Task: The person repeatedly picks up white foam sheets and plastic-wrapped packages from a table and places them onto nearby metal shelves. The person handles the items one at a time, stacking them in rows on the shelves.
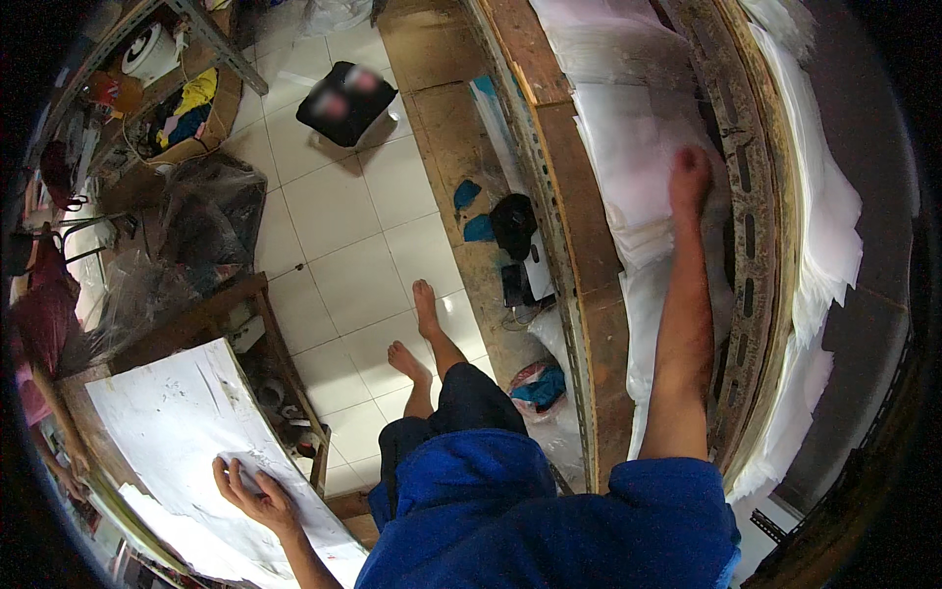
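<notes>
My left hand (257, 499) lies on a large white sheet (162, 393) spread over a wooden table at the lower left. Its fingers are apart and slightly bent, and nothing is in its grasp. On the right, my right arm reaches far forward over stacked thin whitish sheets (628, 147) on a wooden shelf. The right hand (692, 177) is closed like a fist above or against these sheets. Whatever its fingers may hold is hidden, and the sheets around it look hazy.
A metal-edged rack holds more whitish sheets (810, 196) at the far right. On the tiled floor ahead stands a black-topped stool (343, 113). A box of cloths (186, 118) sits at the upper left. At the left edge, another person's arm (59, 422) reaches near my table.
</notes>
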`<state>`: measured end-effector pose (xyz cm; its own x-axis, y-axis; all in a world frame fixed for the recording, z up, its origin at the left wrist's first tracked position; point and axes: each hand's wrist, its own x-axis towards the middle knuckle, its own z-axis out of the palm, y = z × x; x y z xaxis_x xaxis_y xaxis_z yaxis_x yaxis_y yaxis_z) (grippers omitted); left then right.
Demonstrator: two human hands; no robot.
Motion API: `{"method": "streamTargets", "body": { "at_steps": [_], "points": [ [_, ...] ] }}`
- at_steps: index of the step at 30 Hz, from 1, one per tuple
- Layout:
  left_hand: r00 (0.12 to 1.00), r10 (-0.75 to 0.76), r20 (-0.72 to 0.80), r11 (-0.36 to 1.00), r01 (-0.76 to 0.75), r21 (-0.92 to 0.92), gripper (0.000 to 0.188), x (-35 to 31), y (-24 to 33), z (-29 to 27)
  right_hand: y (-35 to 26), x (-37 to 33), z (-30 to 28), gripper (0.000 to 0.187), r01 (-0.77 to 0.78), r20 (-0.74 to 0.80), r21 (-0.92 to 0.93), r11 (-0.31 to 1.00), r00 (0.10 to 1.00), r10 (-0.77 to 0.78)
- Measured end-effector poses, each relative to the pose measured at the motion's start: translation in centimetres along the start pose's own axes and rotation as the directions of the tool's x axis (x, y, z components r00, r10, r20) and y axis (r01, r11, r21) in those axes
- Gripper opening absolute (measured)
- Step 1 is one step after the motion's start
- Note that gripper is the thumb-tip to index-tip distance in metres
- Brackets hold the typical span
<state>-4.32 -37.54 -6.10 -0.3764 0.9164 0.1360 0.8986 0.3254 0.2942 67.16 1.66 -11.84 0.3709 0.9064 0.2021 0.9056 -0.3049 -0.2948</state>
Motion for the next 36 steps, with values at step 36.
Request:
{"method": "streamTargets", "body": {
  "at_steps": [36],
  "points": [
    [0.990, -0.047, -0.136, 0.996, 0.035, -0.087, 0.036, 0.8, 0.8, -3.1, -9.7, -0.6, 7.0, 0.083, -0.094, 0.245, -0.454, 0.886, 0.943, 0.226]
  ]
}}
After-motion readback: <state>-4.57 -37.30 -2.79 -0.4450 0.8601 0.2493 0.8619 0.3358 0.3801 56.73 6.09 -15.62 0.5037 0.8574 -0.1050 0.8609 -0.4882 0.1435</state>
